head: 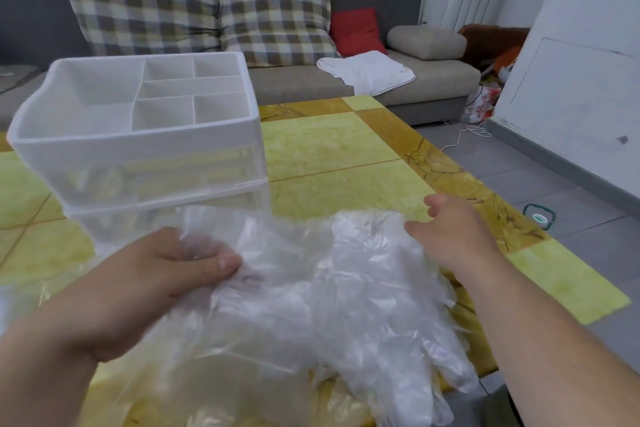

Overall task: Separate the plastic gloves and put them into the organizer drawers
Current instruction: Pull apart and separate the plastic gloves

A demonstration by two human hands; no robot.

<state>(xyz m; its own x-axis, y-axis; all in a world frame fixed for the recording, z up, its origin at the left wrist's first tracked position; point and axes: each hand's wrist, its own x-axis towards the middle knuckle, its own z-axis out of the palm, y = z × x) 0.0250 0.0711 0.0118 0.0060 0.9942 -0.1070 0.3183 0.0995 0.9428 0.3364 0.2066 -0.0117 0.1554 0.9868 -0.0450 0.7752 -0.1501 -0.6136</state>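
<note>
Left hand (156, 274) grip pinches uncountable clumped plastic gloves (346, 288); right hand (453, 236) grip unclear; one organizer (138, 146) behind

The gloves (346, 288) are seen as thin, clear, crinkled plastic film; the organizer (138, 135) is made of matt white plastic with glossy transparent drawers (166, 180); the counter (346, 163) is finished in smooth yellow stone-like tiles.

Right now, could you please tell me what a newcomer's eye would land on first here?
A crumpled heap of clear plastic gloves fills the foreground, the left hand pinching its left edge, the right hand at its right edge. Behind, left on the yellow table, stands the white organizer with a divided top tray.
</note>
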